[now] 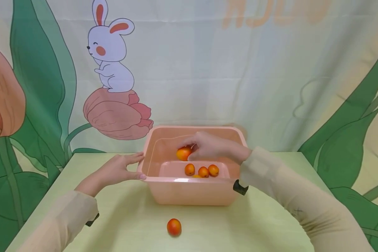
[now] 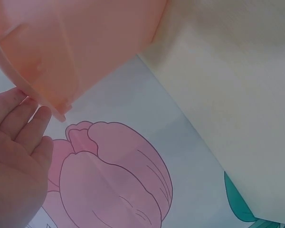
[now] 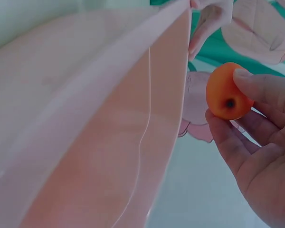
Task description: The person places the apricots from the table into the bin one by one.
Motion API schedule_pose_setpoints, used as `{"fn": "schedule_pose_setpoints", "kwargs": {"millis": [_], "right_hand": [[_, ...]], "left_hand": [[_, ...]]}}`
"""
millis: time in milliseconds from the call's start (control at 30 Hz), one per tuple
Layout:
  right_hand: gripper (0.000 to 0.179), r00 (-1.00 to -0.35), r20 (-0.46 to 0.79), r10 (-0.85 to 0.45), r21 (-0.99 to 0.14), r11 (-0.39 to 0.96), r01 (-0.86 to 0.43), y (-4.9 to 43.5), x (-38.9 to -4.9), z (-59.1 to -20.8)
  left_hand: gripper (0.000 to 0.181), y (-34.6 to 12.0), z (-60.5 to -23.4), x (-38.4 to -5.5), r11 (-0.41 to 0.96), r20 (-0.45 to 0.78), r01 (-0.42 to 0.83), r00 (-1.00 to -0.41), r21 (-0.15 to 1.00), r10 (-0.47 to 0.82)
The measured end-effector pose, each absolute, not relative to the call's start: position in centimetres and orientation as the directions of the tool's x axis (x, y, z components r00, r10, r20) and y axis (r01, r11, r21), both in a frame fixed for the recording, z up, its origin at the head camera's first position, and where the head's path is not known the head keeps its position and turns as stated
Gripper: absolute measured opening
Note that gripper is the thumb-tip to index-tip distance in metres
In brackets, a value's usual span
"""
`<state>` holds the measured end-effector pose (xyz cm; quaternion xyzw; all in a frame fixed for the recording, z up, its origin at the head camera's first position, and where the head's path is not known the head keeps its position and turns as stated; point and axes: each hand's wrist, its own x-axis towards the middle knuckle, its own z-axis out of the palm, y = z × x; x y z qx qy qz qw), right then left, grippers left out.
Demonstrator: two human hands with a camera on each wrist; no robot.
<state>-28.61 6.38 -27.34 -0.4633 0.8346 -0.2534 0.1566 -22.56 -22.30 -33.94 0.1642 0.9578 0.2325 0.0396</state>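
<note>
My right hand [image 1: 209, 145] reaches over the pink plastic basin [image 1: 192, 192] and pinches a round orange-red fruit [image 3: 228, 91] between thumb and fingers. A dark spot marks one end of that fruit in the right wrist view. My left hand [image 1: 116, 171] touches the basin's left rim, fingers mostly straight and thumb by the front left corner. From the left wrist view, its fingertips [image 2: 38, 114] meet the rim's outer side. Several similar orange fruits [image 1: 203, 172] lie on the basin floor, one partly hidden by the front rim. Another fruit [image 1: 174, 227] rests on the table in front.
The pale green table [image 1: 119, 231] carries the basin near its back edge. Behind hangs a curtain [image 1: 182, 70] printed with a white rabbit, pink flowers and green leaves. A dark band piece [image 1: 240, 187] shows below the right sleeve.
</note>
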Motion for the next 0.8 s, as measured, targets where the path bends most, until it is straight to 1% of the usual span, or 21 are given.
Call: {"fn": "schedule_pose_setpoints", "kwargs": {"millis": [100, 167, 200, 233, 300, 333, 500, 633, 800], "right_hand": [[0.033, -0.563, -0.053, -0.825, -0.586, 0.482, -0.651, 6.3, -28.9, -27.6], [0.024, -0.585, -0.068, -0.808, -0.609, 0.498, -0.617, 6.1, -29.0, -27.7], [0.023, -0.594, -0.072, -0.801, -0.616, 0.504, -0.605, 6.1, -28.9, -27.6], [0.019, -0.595, -0.069, -0.801, -0.624, 0.500, -0.601, 6.0, -28.9, -27.5], [0.017, -0.600, -0.074, -0.797, -0.636, 0.501, -0.587, 5.9, -29.2, -27.6], [0.018, -0.608, -0.081, -0.790, -0.634, 0.511, -0.580, 5.8, -29.6, -27.7], [0.038, -0.636, -0.116, -0.763, -0.594, 0.567, -0.571, 5.7, -31.9, -28.4], [0.041, -0.648, -0.115, -0.753, -0.570, 0.584, -0.578, 5.5, -32.7, -28.4], [0.041, -0.677, -0.125, -0.725, -0.579, 0.608, -0.544, 5.5, -33.7, -28.8]], "left_hand": [[0.087, -22.3, -34.1, -22.6, 0.838, -0.001, 0.296, -0.943, 0.458, 0.334], [0.087, -22.4, -34.1, -22.6, 0.840, 0.000, 0.296, -0.943, 0.455, 0.333], [0.087, -22.4, -34.2, -22.6, 0.840, -0.001, 0.296, -0.943, 0.454, 0.333], [0.087, -22.4, -34.2, -22.6, 0.841, -0.002, 0.295, -0.943, 0.454, 0.332], [0.088, -22.4, -34.2, -22.6, 0.841, -0.003, 0.293, -0.944, 0.454, 0.330], [0.088, -22.4, -34.2, -22.6, 0.841, -0.004, 0.291, -0.944, 0.456, 0.329], [0.089, -22.4, -34.2, -22.5, 0.843, -0.010, 0.282, -0.947, 0.458, 0.322], [0.089, -22.4, -34.1, -22.5, 0.844, -0.013, 0.281, -0.947, 0.458, 0.322], [0.089, -22.4, -34.0, -22.4, 0.843, -0.013, 0.280, -0.947, 0.459, 0.321]]}}
